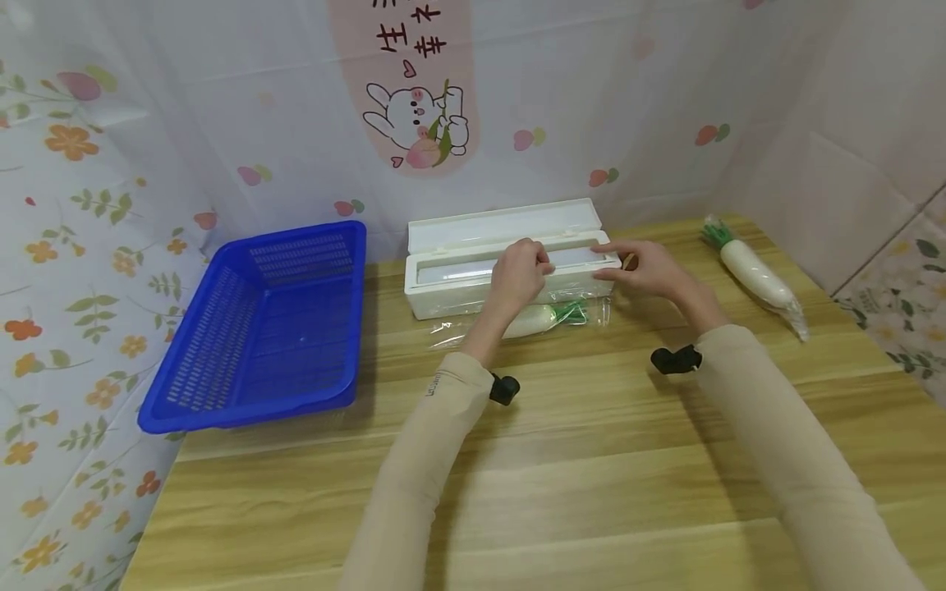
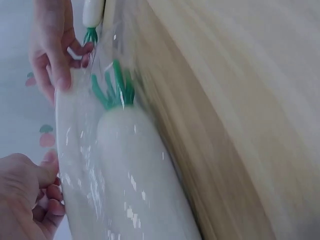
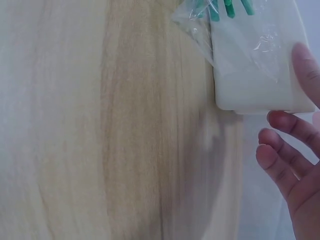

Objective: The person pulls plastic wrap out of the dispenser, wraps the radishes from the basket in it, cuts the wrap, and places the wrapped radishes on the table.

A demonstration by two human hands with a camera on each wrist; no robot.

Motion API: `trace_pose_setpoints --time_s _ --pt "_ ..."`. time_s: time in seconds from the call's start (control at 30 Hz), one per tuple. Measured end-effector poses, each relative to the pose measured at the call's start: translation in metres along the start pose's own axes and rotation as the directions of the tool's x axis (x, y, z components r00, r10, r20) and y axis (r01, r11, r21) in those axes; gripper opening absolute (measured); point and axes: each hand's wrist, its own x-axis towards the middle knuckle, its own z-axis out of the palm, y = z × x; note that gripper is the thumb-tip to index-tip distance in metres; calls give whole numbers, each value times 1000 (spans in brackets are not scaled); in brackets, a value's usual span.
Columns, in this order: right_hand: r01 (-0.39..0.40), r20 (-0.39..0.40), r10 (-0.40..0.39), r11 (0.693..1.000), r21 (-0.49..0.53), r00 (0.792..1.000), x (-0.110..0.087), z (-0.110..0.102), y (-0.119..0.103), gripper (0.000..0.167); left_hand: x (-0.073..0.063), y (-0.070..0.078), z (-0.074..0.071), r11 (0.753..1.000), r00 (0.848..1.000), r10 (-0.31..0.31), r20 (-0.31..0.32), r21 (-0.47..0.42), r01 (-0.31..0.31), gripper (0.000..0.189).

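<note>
A long white lidded box (image 1: 443, 305) lies on the table with its hinged lid (image 1: 510, 225) raised; a pale, shiny strip (image 1: 451, 272) shows inside. My left hand (image 1: 515, 275) is over the box's middle, thumb and curled fingers at its upper front edge; what exactly they pinch is partly hidden. With my right hand (image 1: 646, 267) I hold the box's right end, one finger on top and others against the end face. Before the box lies a white radish (image 2: 140, 165) with green stems, under clear plastic film (image 3: 197, 30); my left forearm partly covers it.
At the left stands a blue plastic basket (image 1: 355, 328) with slotted sides. Another white radish (image 1: 757, 273) in clear plastic lies at the table's right. A printed curtain (image 1: 281, 107) hangs behind the wooden table (image 1: 562, 492).
</note>
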Motion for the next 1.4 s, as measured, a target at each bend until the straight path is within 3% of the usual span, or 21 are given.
trace_pose_setpoints --time_s 0.6,0.77,1.17,1.4 --pt "-1 5 1 1000 -1 1000 -1 7 -6 54 -29 -44 -52 996 995 -83 50 44 81 10" --pt "6 -15 -6 1000 0 1000 -2 6 -5 53 -39 -62 -70 992 992 -116 50 62 113 8" --pt "-13 -17 13 1000 -8 1000 -5 2 -1 54 -59 -97 -105 967 987 -159 32 205 149 9" --pt "-9 -12 9 1000 -18 1000 -5 2 1 56 -64 -106 -113 942 992 -114 48 323 93 8"
